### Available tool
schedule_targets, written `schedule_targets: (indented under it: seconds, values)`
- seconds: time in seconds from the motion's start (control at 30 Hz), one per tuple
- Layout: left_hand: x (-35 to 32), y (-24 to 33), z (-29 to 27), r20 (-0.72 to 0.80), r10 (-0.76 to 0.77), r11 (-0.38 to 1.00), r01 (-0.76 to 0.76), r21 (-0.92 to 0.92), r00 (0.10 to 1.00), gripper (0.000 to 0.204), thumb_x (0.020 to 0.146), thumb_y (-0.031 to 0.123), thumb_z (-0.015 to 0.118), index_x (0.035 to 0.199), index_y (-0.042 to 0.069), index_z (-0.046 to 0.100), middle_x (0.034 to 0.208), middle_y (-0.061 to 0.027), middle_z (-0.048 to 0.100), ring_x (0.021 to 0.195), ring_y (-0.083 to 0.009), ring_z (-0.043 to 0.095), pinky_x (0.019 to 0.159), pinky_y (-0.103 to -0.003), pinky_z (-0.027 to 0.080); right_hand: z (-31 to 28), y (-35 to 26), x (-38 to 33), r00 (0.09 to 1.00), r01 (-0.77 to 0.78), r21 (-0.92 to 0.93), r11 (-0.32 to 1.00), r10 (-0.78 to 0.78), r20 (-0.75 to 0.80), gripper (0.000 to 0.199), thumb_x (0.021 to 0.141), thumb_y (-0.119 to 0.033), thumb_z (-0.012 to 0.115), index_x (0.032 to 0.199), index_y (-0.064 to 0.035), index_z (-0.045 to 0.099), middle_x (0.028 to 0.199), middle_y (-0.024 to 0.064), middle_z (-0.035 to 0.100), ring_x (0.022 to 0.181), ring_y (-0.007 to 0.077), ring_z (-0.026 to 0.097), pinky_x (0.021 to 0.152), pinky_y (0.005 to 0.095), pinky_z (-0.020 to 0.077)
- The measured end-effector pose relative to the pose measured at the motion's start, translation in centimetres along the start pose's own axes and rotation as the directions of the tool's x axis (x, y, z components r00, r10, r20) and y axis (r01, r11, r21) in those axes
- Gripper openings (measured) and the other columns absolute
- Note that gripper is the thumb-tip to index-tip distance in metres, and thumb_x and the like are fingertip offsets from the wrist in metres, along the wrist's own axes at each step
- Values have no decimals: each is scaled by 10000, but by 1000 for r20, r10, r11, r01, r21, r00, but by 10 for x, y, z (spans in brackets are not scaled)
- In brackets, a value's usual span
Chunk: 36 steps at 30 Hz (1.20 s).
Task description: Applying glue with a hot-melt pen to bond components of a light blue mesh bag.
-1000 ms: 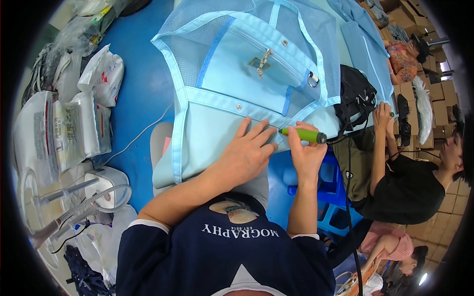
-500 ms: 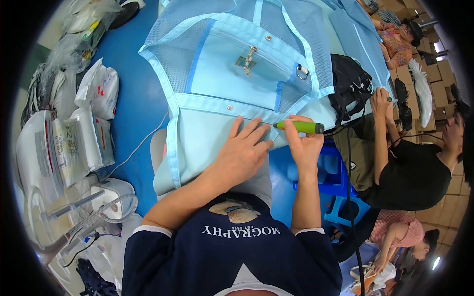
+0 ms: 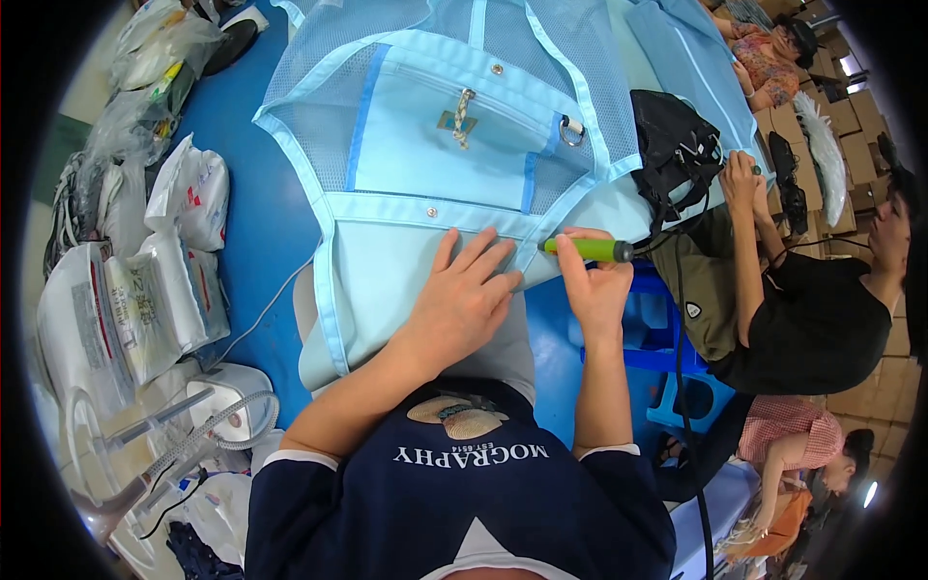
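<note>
A large light-blue mesh bag (image 3: 445, 145) lies spread in front of me, with pale trim, metal snaps, a braided cord (image 3: 463, 118) on its front pocket and a metal ring (image 3: 571, 130) at the pocket's right side. My left hand (image 3: 464, 295) rests on the pale fabric below the trim, its fingers spread and holding nothing. In my right hand (image 3: 594, 290) is a stubby green pen-like tool (image 3: 585, 249) with a dark butt end. Its left end lies at the bag's edge, beside the trim's right corner; the exact tip is too small to make out.
A black bag (image 3: 677, 145) sits right of the mesh bag. Plastic-wrapped packages (image 3: 135, 300) and a white appliance with a ribbed hose (image 3: 227, 401) stand at left. Blue stools (image 3: 677, 396) and a seated co-worker (image 3: 812, 319) are at right. A dark cable (image 3: 682, 387) hangs between us.
The mesh bag has shifted slightly left, and my left hand has moved left with it. My right hand stays almost in place, still gripping the green tool.
</note>
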<state>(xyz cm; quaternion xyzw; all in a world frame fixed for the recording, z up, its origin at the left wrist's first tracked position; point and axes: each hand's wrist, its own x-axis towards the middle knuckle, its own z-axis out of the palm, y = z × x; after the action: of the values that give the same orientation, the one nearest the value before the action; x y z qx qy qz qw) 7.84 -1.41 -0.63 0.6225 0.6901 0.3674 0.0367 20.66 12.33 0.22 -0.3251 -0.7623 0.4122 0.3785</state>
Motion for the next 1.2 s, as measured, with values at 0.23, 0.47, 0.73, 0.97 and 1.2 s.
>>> schedule_targets:
  seconds: [0.23, 0.47, 0.73, 0.97, 1.2]
  values:
    - [-2, 2, 2, -3, 0, 1000, 0, 2, 1000, 265, 755, 77, 685, 1018, 97, 661, 1275, -97, 564, 1272, -306, 465, 1070, -535, 291, -4, -4, -7, 999, -21, 55, 998, 20, 30, 132, 833, -18, 703, 925, 52, 637, 861, 93, 676, 758, 107, 622, 673, 240, 494]
    - [0, 1, 0, -15, -5, 1000, 5, 9, 1000, 259, 754, 78, 686, 1011, 98, 663, 1270, -96, 570, 1268, -299, 469, 1076, -533, 286, -4, -4, -14, 995, -85, 124, 989, 79, 57, 121, 853, -2, 674, 960, 37, 632, 957, 103, 675, 789, 103, 608, 709, 230, 488]
    - [-2, -1, 1, -2, 1, 1000, -1, 22, 1000, 281, 764, 86, 680, 1043, 102, 653, 1289, -96, 555, 1281, -303, 453, 1076, -538, 287, 1, 3, -10, 1000, 2, 75, 997, -3, 10, 196, 786, -20, 744, 941, 30, 635, 931, 140, 679, 831, 157, 651, 712, 272, 518]
    - [-3, 1, 0, 32, -7, 1000, 6, 29, 999, 295, 775, 85, 669, 1068, 110, 645, 1282, -96, 551, 1286, -314, 444, 1069, -546, 291, -3, -3, -9, 986, 152, -82, 985, -145, 82, 192, 792, -17, 740, 943, 33, 633, 905, 130, 686, 834, 157, 652, 707, 268, 517]
    - [1, 3, -2, 41, -5, 997, 2, 75, 999, 330, 768, 80, 668, 1093, 128, 649, 1290, -100, 541, 1290, -306, 442, 1065, -546, 296, -3, -15, -7, 984, -162, 114, 980, 151, 95, 168, 790, -51, 743, 902, 35, 651, 869, 114, 688, 764, 161, 651, 680, 280, 512]
